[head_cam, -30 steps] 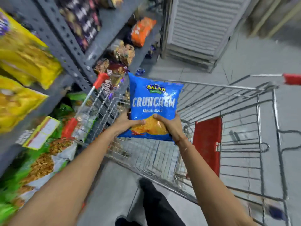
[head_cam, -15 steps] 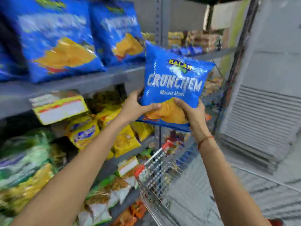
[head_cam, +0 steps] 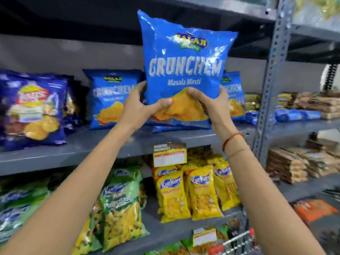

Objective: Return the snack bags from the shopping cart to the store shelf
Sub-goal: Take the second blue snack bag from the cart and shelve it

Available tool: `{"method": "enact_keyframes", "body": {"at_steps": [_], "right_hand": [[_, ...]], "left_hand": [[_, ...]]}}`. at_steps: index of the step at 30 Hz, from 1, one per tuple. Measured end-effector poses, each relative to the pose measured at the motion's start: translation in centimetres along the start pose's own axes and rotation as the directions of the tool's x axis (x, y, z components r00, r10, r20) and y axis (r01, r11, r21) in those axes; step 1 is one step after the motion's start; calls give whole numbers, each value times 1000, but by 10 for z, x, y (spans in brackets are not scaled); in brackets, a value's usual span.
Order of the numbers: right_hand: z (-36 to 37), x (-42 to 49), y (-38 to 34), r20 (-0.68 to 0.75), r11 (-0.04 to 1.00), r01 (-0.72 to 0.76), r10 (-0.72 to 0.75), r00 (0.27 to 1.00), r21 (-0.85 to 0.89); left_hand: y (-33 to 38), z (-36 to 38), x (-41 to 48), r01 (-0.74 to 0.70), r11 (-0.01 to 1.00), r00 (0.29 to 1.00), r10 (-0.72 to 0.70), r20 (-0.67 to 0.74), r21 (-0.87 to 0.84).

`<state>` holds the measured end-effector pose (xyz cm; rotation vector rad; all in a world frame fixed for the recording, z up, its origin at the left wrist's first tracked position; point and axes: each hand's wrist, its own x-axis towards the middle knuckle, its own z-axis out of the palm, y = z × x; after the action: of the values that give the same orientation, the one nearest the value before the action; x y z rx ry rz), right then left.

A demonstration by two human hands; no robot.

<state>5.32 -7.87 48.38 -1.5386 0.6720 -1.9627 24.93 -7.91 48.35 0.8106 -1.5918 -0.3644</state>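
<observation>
So the blue Crunchem bag is up in the air, upright, right in front of the grey shelf where the same brand sits. Left hand and right hand both pinch it at the bottom corners, thumbs on the front over the chip picture, fingers wrapped behind. Its bottom edge looks just above the shelf board, can't tell if it's touching yet. There's a matching bag to the left and another one peeking out on the right, so the gap between them looks like the slot. I'd say this is the placing step: push it back into that gap, set it standing, then let go. Cart corner shows bottom right, presumably the next stop.
</observation>
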Motion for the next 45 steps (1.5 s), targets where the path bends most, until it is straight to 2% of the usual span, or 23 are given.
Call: {"method": "enact_keyframes", "body": {"at_steps": [4,9,15,27,32,35,37,39,40,42,45], "right_hand": [[58,14,14,116,999,-14,9,993,50],[116,23,41,233,995,-49,28,972,83],[152,26,85,313,991,-119,92,945,68],[152,37,132,318,965,-251,261,912,-72],[152,32,131,259,948,-291,316,913,-132],[153,22,125,164,947,-203,248,955,-247],[156,14,119,58,929,-45,71,996,-368],[165,4,108,-8,872,124,-146,989,-473],[172,-1,102,-18,850,189,-226,974,-491],[191,-9,91,27,850,266,-286,958,-456],[224,-21,78,247,934,226,-159,956,-276]], "left_hand": [[-11,-54,2,17,997,992,-8,-127,70],[-29,-106,-2,73,992,978,-52,-201,99],[-64,-129,-6,233,967,947,-200,-253,107],[-117,-120,12,380,923,915,-368,-166,49],[-116,-119,10,439,888,892,-414,-180,136],[-104,-122,0,376,883,921,-324,-216,280],[-92,-129,-14,297,864,949,-219,-228,406],[-81,-140,-34,214,815,970,-111,-218,538],[-77,-147,-44,186,760,975,-62,-215,623],[-70,-162,-64,187,623,965,28,-260,759],[-66,-187,-87,275,475,921,120,-371,836]]}}
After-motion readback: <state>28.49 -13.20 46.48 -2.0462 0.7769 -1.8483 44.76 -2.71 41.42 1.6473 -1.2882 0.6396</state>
